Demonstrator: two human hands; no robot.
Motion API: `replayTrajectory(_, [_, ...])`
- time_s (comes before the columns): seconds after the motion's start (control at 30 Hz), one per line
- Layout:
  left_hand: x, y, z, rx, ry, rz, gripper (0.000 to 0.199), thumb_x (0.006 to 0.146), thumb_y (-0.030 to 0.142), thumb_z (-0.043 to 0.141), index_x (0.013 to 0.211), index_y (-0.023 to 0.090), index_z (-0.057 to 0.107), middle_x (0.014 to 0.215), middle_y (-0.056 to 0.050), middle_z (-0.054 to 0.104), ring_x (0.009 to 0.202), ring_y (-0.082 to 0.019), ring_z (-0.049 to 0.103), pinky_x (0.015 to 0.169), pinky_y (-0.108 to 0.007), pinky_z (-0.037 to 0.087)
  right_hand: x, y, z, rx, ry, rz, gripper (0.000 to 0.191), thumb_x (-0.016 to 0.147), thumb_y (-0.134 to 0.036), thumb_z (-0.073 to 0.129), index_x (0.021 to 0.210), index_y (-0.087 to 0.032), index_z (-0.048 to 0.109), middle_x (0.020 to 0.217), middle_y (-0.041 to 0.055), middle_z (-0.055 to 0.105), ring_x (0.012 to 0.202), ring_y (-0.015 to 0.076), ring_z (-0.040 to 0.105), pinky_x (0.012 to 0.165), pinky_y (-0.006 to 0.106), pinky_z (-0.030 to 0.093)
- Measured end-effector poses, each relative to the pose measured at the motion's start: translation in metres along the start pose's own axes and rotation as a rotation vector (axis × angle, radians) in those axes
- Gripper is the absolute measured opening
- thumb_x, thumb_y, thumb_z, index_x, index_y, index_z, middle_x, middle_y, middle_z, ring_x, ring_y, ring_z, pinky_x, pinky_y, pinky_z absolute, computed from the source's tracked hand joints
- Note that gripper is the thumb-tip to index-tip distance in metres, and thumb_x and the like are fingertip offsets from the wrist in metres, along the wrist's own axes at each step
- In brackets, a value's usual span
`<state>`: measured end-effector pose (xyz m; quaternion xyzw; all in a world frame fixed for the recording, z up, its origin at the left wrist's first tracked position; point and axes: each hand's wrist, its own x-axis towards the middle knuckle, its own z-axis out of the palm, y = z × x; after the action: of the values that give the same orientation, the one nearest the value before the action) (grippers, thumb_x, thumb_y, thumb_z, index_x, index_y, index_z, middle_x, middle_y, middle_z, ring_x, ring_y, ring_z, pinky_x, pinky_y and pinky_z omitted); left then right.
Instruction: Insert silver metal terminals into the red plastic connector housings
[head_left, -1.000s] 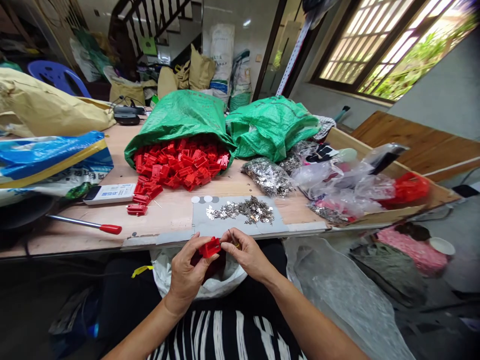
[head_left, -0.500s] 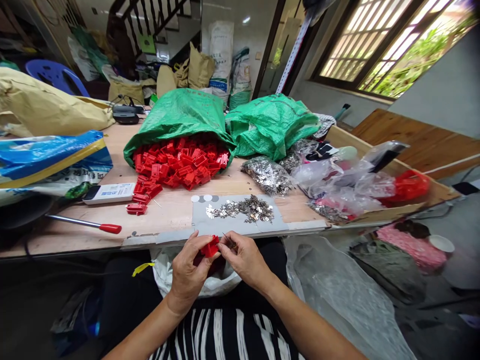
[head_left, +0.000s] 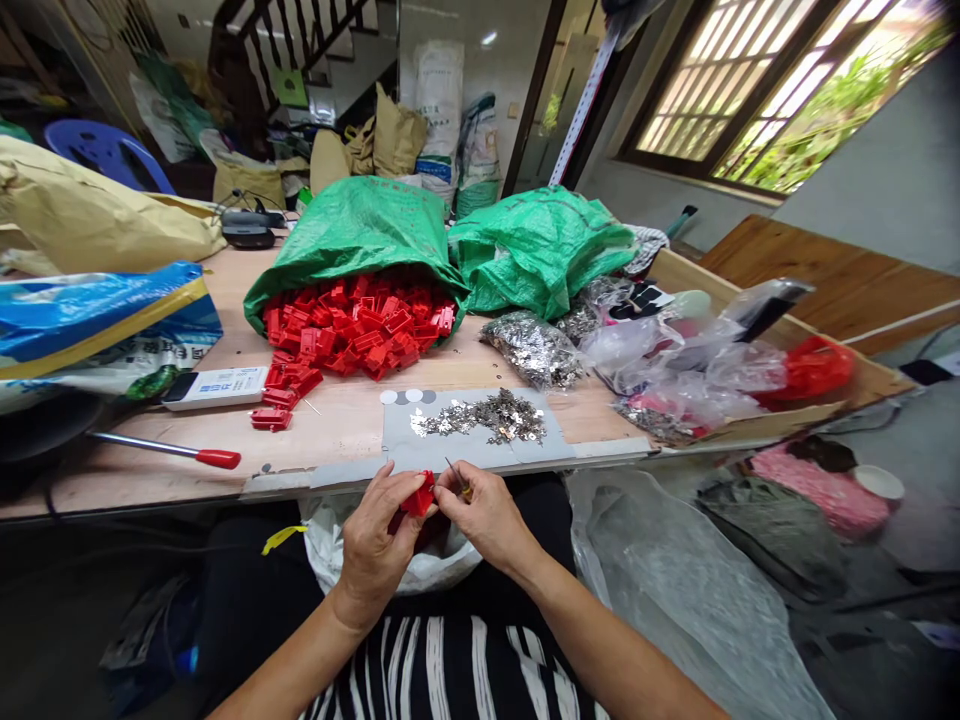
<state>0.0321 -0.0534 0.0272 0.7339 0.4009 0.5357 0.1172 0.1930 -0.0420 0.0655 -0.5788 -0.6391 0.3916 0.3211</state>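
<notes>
Nearest, below the front edge of the grey sheet (head_left: 465, 452), a white bag (head_left: 324, 555) gapes beneath the hands.

Just in front of that sheet, the left hand (head_left: 379, 530) has thumb and fingers closed around a red piece (head_left: 420, 495), its end turned toward the right hand (head_left: 484, 510). The right hand is drawn into a tight pinch, fingertips right at that end, with a slim tool (head_left: 466, 493) held in the same grip, its thin dark tip pointing up. Whether a small metal part sits between those fingertips is too small to tell.

The step in hand looks like fine fingertip work on the end of the red piece. The next move seems to call for a steady left hold and a small, exact push or adjustment from the right fingertips, the tool's point kept clear of the other fingers.

On the grey sheet lies a heap of silver metal parts (head_left: 510, 415), within easy reach. Left of the sheet, a few loose red pieces (head_left: 270, 419) rest on the worktop (head_left: 345, 440). Behind the sheet, to its left, a green sack (head_left: 360, 220) spills a pile of similar red pieces (head_left: 360, 325); behind its right side lies a clear bag of metal parts (head_left: 532, 348).
</notes>
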Motion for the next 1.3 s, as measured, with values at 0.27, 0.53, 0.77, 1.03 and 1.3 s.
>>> replayTrajectory(0.27, [0.001,-0.001,-0.001,0.039,-0.026,0.074,0.039,0.083,0.006,0.059,0.118,0.022,0.058,0.106,-0.006,0.072,0.100,-0.019,0.067,0.103,-0.049,0.046,0.001,-0.003,0.001,-0.021,0.027,0.005,0.009,0.077,-0.024,0.055,0.070,-0.018,0.057,0.065,-0.0035,0.061,0.053,0.0082,0.047,0.051,0.019,0.035])
replayTrajectory(0.53, [0.003,0.002,0.000,-0.013,-0.017,-0.035,0.033,0.081,0.014,0.065,0.113,0.022,0.060,0.103,-0.004,0.073,0.099,-0.019,0.068,0.103,-0.048,0.047,0.000,-0.003,-0.006,-0.057,0.005,-0.013,0.009,0.078,-0.022,0.054,0.069,-0.018,0.055,0.064,-0.0039,0.058,0.053,0.0080,0.045,0.051,0.020,0.033])
replayTrajectory(0.77, [0.002,0.007,0.000,-0.055,0.008,-0.193,0.027,0.080,0.023,0.068,0.107,0.023,0.065,0.101,-0.004,0.075,0.103,-0.023,0.068,0.098,-0.045,0.052,0.005,0.004,-0.013,0.117,-0.165,0.012,0.014,0.080,-0.029,0.057,0.073,-0.018,0.052,0.065,-0.0044,0.051,0.056,0.0083,0.040,0.052,0.020,0.031])
replayTrajectory(1.03, [-0.001,0.007,0.000,-0.049,-0.019,-0.273,0.028,0.079,0.025,0.069,0.107,0.023,0.066,0.103,-0.005,0.074,0.106,-0.024,0.066,0.096,-0.044,0.052,0.012,0.007,-0.021,0.363,-0.215,0.029,0.028,0.077,-0.041,0.065,0.076,-0.016,0.051,0.070,-0.0039,0.048,0.063,0.0095,0.039,0.059,0.022,0.032])
replayTrajectory(1.3, [0.001,0.012,0.003,-0.163,-0.053,-0.263,0.025,0.079,0.024,0.069,0.104,0.021,0.067,0.099,-0.007,0.074,0.090,-0.020,0.070,0.079,-0.033,0.058,0.013,0.020,-0.007,0.388,-0.251,0.045,0.031,0.072,-0.038,0.069,0.072,-0.018,0.046,0.065,-0.0062,0.042,0.060,0.0084,0.034,0.053,0.020,0.030])
